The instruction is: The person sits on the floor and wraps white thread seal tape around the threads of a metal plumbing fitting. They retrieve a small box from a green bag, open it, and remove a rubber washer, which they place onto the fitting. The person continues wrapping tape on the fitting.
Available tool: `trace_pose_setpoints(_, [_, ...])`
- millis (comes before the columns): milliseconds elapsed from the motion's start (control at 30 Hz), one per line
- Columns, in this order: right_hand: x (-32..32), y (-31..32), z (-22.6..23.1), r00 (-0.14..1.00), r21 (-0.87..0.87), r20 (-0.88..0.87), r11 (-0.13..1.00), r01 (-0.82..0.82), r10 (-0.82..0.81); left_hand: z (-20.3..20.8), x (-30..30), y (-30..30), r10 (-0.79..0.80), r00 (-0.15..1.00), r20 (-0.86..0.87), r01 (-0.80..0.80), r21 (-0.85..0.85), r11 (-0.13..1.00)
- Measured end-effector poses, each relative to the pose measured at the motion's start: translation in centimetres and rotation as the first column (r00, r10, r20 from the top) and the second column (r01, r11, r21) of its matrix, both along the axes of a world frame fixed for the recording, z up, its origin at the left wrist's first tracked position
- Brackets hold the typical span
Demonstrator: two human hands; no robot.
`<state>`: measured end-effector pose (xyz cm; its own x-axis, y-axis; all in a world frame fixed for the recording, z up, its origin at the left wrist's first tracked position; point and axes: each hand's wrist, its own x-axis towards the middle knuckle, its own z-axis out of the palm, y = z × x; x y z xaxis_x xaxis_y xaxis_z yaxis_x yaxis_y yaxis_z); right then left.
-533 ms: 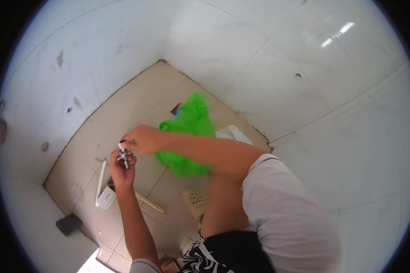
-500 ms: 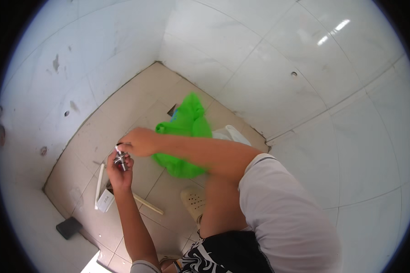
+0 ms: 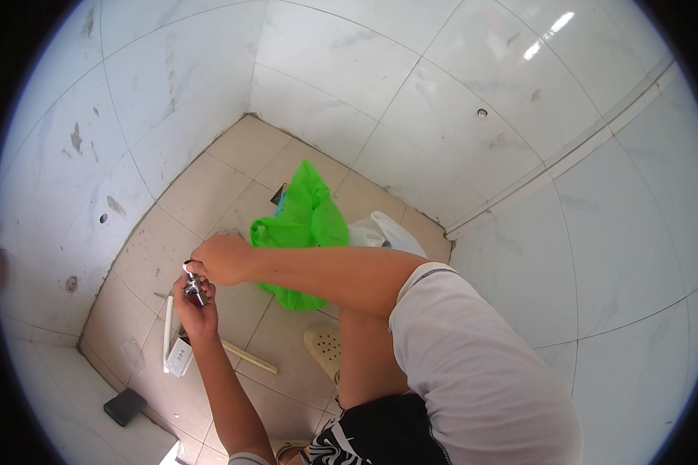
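My left hand (image 3: 195, 314) is closed round a shiny metal valve (image 3: 194, 288), which looks like a small angle valve. My right hand (image 3: 223, 259) reaches across from the right, its fingers curled together at the valve's upper end. A small white band or strip (image 3: 187, 266) shows at those fingertips; whether it is tape or part of the valve I cannot tell. The right fingers' grip is mostly hidden by the back of the hand.
Behind my right forearm lies a bright green bag (image 3: 306, 221), with a white bag (image 3: 386, 232) beside it. A small white box (image 3: 178, 358), pale strips (image 3: 248, 356) and a dark block (image 3: 124, 407) lie below left. Tiled walls (image 3: 411, 116) meet at the far corner.
Both hands and the valve have shifted slightly left and down in the picture, and the valve has turned a little. My view has moved slightly too.
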<state>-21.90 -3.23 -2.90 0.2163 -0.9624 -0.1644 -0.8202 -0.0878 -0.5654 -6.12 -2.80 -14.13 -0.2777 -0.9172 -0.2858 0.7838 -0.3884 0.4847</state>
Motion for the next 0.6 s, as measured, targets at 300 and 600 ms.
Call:
trace_pose_setpoints(300, [0.1,0.7,0.7,0.999,-0.06,-0.011,0.997,0.045,-0.046,0.9,0.2,-0.2,-0.033,0.998,0.051,0.042,-0.178,0.983])
trace_pose_setpoints(600, [0.4,1.0,0.1,0.994,-0.078,-0.107,0.997,0.011,-0.02,1.1,-0.1,0.2,-0.021,0.999,0.044,0.024,-0.08,0.997])
